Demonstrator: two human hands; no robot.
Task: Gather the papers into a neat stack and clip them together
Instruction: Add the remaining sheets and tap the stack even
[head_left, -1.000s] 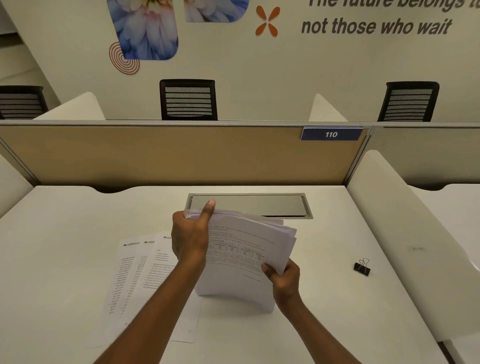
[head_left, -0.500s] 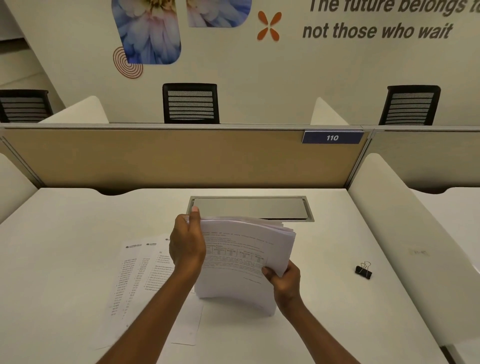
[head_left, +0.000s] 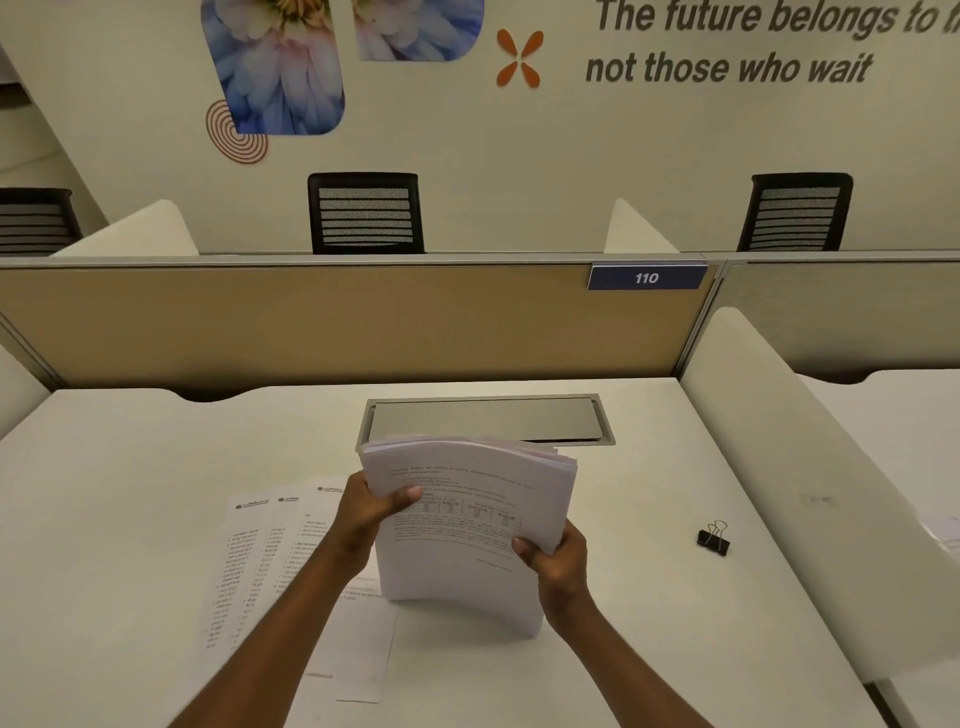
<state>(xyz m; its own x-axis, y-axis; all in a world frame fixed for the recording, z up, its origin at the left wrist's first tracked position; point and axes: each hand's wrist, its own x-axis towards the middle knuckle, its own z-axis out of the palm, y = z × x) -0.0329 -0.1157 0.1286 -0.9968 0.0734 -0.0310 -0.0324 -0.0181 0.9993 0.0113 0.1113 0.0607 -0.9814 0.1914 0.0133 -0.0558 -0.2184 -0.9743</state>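
Head camera: a person's left hand (head_left: 371, 512) grips the left edge of a thick stack of papers (head_left: 467, 525), thumb laid across the printed front sheet and fingers curled out of sight behind it. The right hand (head_left: 558, 564) pinches the stack's lower right edge, thumb on the front and fingers wrapped round the back. Both hands are closed tight on the paper.

The stack stands nearly upright at the middle of a white desk (head_left: 130, 493), bowed toward the camera, its lower edge down at the desk top; whether it touches cannot be told. Its upper edges are uneven, with sheets fanned slightly at the right corner. The front page carries lines of text and a small table.

Three or so loose sheets (head_left: 260, 561) lie overlapped flat on the desk to the left, partly under the left forearm. A black binder clip (head_left: 714, 540) sits well apart to the right. Behind the stack is a metal cable flap (head_left: 485, 418), then a tan partition (head_left: 337, 322) bearing a blue plate (head_left: 647, 278) marked 110. Black mesh chairs (head_left: 366, 213) stand beyond, against a cream wall with flower graphics and lettering (head_left: 727, 67).
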